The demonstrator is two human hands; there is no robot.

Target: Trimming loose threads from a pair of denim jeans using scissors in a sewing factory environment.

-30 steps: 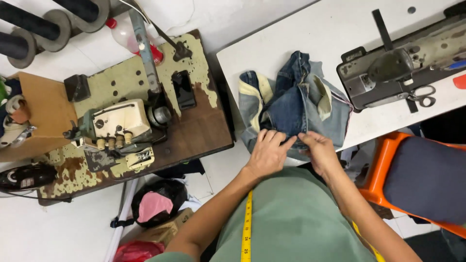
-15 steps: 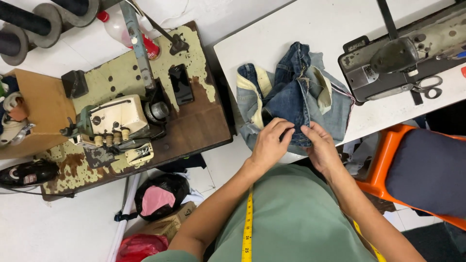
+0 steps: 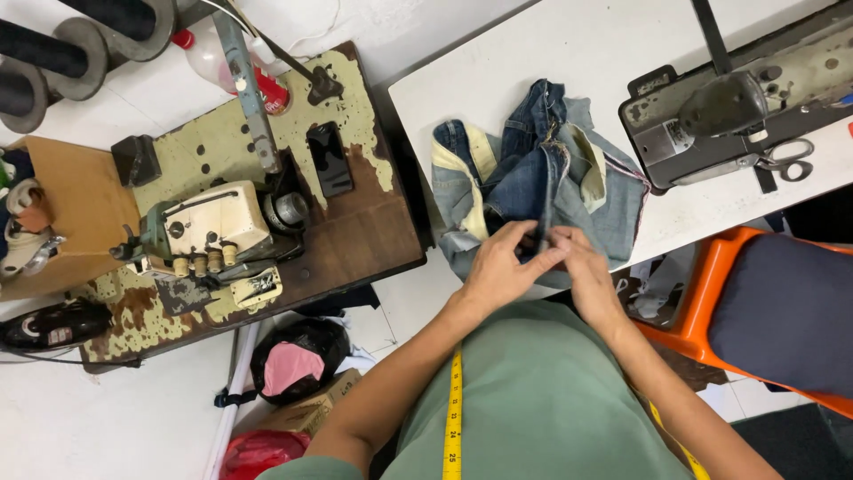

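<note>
Nearest the camera, a yellow measuring tape [image 3: 454, 418] hangs down the front of the person's green shirt [image 3: 542, 400], below both wrists. Just beyond it, the left hand [image 3: 498, 271] and the right hand [image 3: 588, 271] meet fingertip to fingertip at the near edge of a white table [image 3: 569, 53]. Both sets of fingers are closed in a pinch on a dark fold of a pair of denim jeans [image 3: 533, 182]; the left thumb and forefinger [image 3: 544, 260] clamp the fold from one side, the right fingers from the other. Beyond the fingertips, the jeans lie crumpled on the table, turned partly inside out, with pale pocket lining showing on either side of the pinched fold. To the right of the fingers and farther off, a grey sewing machine [image 3: 737, 107] stands on the same table, with scissors [image 3: 786, 160] lying beside it. Below these, right of the right forearm, stands an orange chair [image 3: 711, 293] with a dark cushion. Well to the left of the fingers, a worn brown bench [image 3: 364, 222] carries a cream overlock machine [image 3: 209, 231] and a black phone [image 3: 330, 160]. Farthest from the fingers, at upper left, stands a clear bottle with a red cap [image 3: 213, 58].
</note>
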